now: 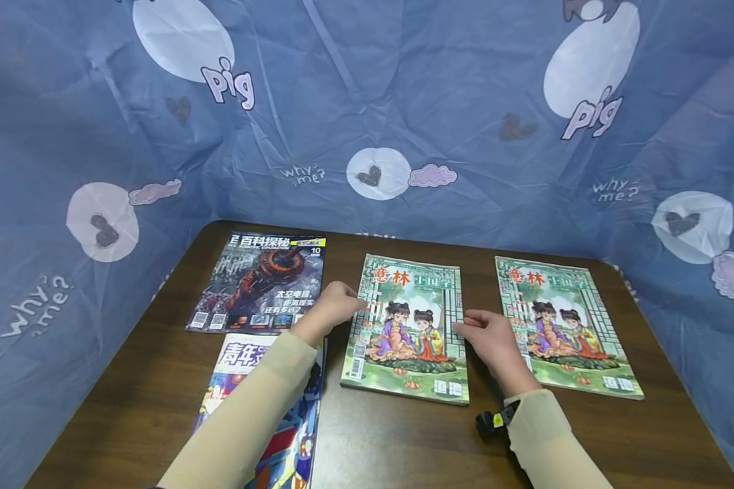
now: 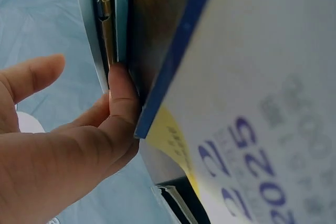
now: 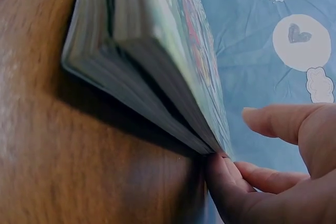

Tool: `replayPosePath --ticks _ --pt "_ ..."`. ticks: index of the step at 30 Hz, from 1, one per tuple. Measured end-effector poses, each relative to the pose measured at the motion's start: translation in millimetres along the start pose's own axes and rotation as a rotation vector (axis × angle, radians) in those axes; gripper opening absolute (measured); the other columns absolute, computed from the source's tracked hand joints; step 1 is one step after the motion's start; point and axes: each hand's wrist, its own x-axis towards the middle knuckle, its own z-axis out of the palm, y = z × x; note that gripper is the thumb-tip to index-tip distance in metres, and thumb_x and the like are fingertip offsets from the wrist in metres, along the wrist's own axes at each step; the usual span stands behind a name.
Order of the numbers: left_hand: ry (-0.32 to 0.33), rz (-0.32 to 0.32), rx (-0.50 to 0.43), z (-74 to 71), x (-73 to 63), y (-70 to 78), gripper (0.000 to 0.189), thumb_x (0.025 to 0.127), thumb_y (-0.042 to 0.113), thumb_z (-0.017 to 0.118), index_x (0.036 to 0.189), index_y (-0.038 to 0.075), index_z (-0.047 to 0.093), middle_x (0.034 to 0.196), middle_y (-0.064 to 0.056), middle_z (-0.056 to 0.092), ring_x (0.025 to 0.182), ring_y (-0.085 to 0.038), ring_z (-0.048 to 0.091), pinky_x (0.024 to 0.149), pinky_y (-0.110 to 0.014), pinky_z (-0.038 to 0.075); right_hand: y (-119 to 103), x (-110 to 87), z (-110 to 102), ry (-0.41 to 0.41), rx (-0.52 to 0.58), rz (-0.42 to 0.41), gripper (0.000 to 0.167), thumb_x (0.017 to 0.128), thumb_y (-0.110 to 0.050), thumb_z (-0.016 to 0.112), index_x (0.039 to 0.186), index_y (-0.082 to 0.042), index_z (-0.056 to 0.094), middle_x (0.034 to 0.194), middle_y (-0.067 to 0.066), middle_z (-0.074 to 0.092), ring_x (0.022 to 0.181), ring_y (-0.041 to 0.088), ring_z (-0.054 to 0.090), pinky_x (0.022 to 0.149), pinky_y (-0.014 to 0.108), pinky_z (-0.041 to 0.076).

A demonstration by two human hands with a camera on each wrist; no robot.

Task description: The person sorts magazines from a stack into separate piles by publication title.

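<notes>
Two stacked magazines lie in the middle of the table, the top magazine (image 1: 412,333) green with two cartoon figures in robes. My left hand (image 1: 335,307) touches the stack's left edge. In the left wrist view its fingers (image 2: 123,95) press the spines while the thumb stands off. Opposite, my right hand (image 1: 494,345) has its fingertips against the right edge. The right wrist view shows those fingers (image 3: 226,179) at the page edges of the lower and upper magazines (image 3: 157,72), thumb raised apart from them.
A matching green magazine (image 1: 565,326) lies to the right. On the left are a dark science magazine (image 1: 257,282) and, nearer me, a colourful magazine (image 1: 232,367) partly under my left sleeve. Blue printed cloth (image 1: 318,115) walls the wooden table (image 1: 391,441).
</notes>
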Motion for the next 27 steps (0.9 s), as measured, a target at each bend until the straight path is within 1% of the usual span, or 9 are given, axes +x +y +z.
replayPosePath --ticks 5,8,13,16,18,20,22,25,27 --pt "-0.003 -0.004 0.007 0.6 -0.8 1.0 0.035 0.092 0.017 0.071 0.115 -0.009 0.066 0.118 -0.019 0.063 0.1 -0.033 0.063 0.086 -0.048 0.054 0 0.1 1 0.005 -0.023 -0.004 0.056 0.095 -0.022 0.073 0.14 0.006 0.055 0.133 0.026 0.059 0.121 0.038 0.056 0.097 0.049 0.05" --pt "0.004 -0.001 0.027 0.8 -2.6 2.4 0.033 0.092 0.018 0.072 0.11 -0.008 0.068 0.116 -0.019 0.064 0.102 -0.034 0.061 0.086 -0.048 0.053 -1 0.0 1 0.002 -0.03 -0.006 0.056 0.096 -0.022 0.073 0.14 0.006 0.055 0.133 0.026 0.059 0.121 0.038 0.056 0.097 0.05 0.05" --pt "0.032 0.031 0.052 0.6 -5.7 5.0 0.021 0.09 0.016 0.072 0.094 -0.003 0.068 0.096 -0.012 0.062 0.085 -0.026 0.056 0.074 -0.041 0.052 -1 -0.9 1 -0.001 -0.032 -0.006 0.057 0.096 -0.022 0.072 0.141 0.007 0.054 0.134 0.026 0.058 0.122 0.039 0.055 0.097 0.051 0.049" --pt "0.051 0.048 0.06 0.9 -6.3 6.9 0.02 0.088 0.015 0.072 0.079 0.004 0.057 0.077 -0.004 0.049 0.069 -0.02 0.044 0.063 -0.034 0.043 -2 -1.1 0 0.002 -0.04 -0.009 0.057 0.096 -0.023 0.072 0.141 0.007 0.054 0.134 0.026 0.058 0.123 0.038 0.055 0.097 0.05 0.049" --pt "0.048 0.053 0.05 1.1 -7.2 9.0 0.026 0.088 0.014 0.071 0.077 0.006 0.049 0.073 -0.004 0.04 0.064 -0.019 0.036 0.06 -0.034 0.037 -2 -0.9 1 0.001 -0.042 -0.011 0.058 0.096 -0.023 0.072 0.142 0.006 0.054 0.134 0.026 0.058 0.123 0.038 0.055 0.097 0.05 0.049" --pt "0.037 0.058 0.029 1.6 -8.4 10.8 0.023 0.09 0.013 0.071 0.085 0.004 0.05 0.076 -0.004 0.04 0.065 -0.019 0.037 0.062 -0.034 0.039 -1 -0.8 0 -0.001 -0.041 -0.013 0.058 0.096 -0.023 0.072 0.142 0.006 0.054 0.135 0.026 0.058 0.123 0.038 0.055 0.097 0.05 0.049" --pt "0.024 0.069 -0.004 2.3 -10.0 12.1 0.023 0.091 0.011 0.072 0.1 -0.001 0.055 0.083 -0.007 0.048 0.071 -0.021 0.046 0.066 -0.037 0.044 -2 -1.1 0 -0.003 -0.037 -0.012 0.058 0.096 -0.023 0.072 0.142 0.006 0.054 0.135 0.026 0.057 0.123 0.038 0.054 0.097 0.05 0.049" --pt "0.011 0.09 -0.056 4.4 -11.4 11.4 0.047 0.088 0.005 0.074 0.127 -0.007 0.053 0.1 -0.013 0.058 0.087 -0.026 0.056 0.076 -0.041 0.051 -2 -1.3 0 -0.002 -0.032 -0.014 0.058 0.095 -0.023 0.073 0.142 0.006 0.054 0.135 0.026 0.057 0.123 0.039 0.054 0.098 0.05 0.049" --pt "-0.005 0.091 -0.089 5.3 -12.1 10.4 0.056 0.085 0.0 0.075 0.134 -0.008 0.05 0.106 -0.017 0.059 0.092 -0.03 0.058 0.079 -0.043 0.052 -2 -1.3 0 0.001 -0.03 -0.015 0.058 0.095 -0.023 0.073 0.142 0.006 0.054 0.135 0.026 0.057 0.123 0.038 0.054 0.098 0.05 0.049"
